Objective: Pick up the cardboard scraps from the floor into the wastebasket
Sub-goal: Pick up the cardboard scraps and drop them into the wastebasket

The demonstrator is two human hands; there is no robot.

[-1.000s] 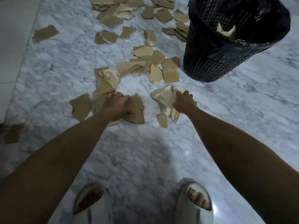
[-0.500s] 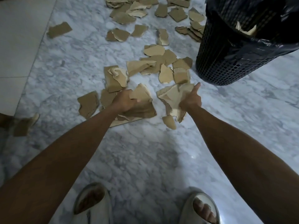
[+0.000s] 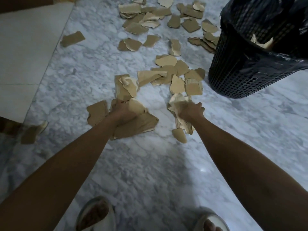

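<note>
From the head camera we see torn cardboard scraps (image 3: 160, 64), tan and ragged-edged, some showing paler inner faces, strewn over the grey-veined marble floor (image 3: 150, 172) up to the foot of the black mesh wastebasket (image 3: 241, 69) (bag-lined, with a few scraps already inside) at upper right. Against half a second ago, both hands sit slightly lower in view, and the right thumb, then stuck up, is now folded in; the loose scraps lie as before. Our left hand (image 3: 122, 112) is closed around a bundle of large brown pieces (image 3: 140, 124) that fans out below and to the right of it. Our right hand (image 3: 190, 111) is clenched on a crumpled pale wad (image 3: 177, 101), which juts beyond the knuckles, with one small scrap (image 3: 179, 135) lying on the floor just beneath.
</note>
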